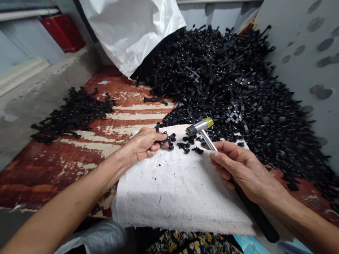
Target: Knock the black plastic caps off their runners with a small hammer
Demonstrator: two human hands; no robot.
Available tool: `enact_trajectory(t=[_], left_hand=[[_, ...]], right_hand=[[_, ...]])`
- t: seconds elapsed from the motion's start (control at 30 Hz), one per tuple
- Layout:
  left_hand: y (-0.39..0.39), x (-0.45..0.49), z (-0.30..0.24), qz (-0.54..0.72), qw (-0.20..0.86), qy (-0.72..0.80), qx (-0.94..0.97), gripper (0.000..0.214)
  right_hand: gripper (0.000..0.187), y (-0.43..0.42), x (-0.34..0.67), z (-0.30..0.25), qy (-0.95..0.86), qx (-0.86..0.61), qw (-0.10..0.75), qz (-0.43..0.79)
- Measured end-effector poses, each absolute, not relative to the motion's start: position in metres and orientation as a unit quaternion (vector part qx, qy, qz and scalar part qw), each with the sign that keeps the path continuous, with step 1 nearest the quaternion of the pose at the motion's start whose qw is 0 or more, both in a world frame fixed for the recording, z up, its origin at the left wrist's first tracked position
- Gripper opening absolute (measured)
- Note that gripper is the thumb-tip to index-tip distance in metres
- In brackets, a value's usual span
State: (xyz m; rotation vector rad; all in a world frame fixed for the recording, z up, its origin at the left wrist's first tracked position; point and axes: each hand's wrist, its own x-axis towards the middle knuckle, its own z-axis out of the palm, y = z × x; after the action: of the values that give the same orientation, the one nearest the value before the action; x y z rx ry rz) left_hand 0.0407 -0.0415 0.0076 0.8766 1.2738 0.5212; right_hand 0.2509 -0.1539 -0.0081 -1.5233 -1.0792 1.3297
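Observation:
My left hand (143, 144) pinches a small black plastic part (166, 139) on the far edge of a white cloth pad (174, 193). My right hand (239, 168) is closed round the handle of a small hammer (200, 126) with a metal head and a yellow tip. The hammer head hovers just right of the held part, above a few loose black pieces (188, 146) on the pad.
A big heap of black plastic parts (233, 83) fills the back right, spilling from a white sack (132, 24). A smaller pile (71, 115) lies left on the worn red table (57, 163). A grey panel (318, 72) stands at the right.

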Motion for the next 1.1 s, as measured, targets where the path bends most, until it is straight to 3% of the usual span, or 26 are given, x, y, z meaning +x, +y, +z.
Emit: enact_trajectory(t=[0.57,0.7,0.87,1.1], left_hand=[[-0.041,0.043,0.007,0.230,0.658,0.584,0.416,0.020],[-0.041,0.044,0.006,0.222,0.627,0.597,0.449,0.018],[-0.038,0.046,0.008,0.203,0.600,0.615,0.469,0.015],[-0.035,0.048,0.016,0.175,0.580,0.619,0.500,0.011]], right_hand=[[0.024,-0.156,0.250,-0.006,-0.454,-0.614,0.390,0.515],[0.026,-0.153,0.250,-0.002,-0.592,-0.616,0.352,0.384],[0.045,-0.144,0.250,-0.010,-0.751,-0.561,0.320,0.135],[0.051,-0.135,0.241,-0.007,-0.807,-0.506,0.302,0.038]])
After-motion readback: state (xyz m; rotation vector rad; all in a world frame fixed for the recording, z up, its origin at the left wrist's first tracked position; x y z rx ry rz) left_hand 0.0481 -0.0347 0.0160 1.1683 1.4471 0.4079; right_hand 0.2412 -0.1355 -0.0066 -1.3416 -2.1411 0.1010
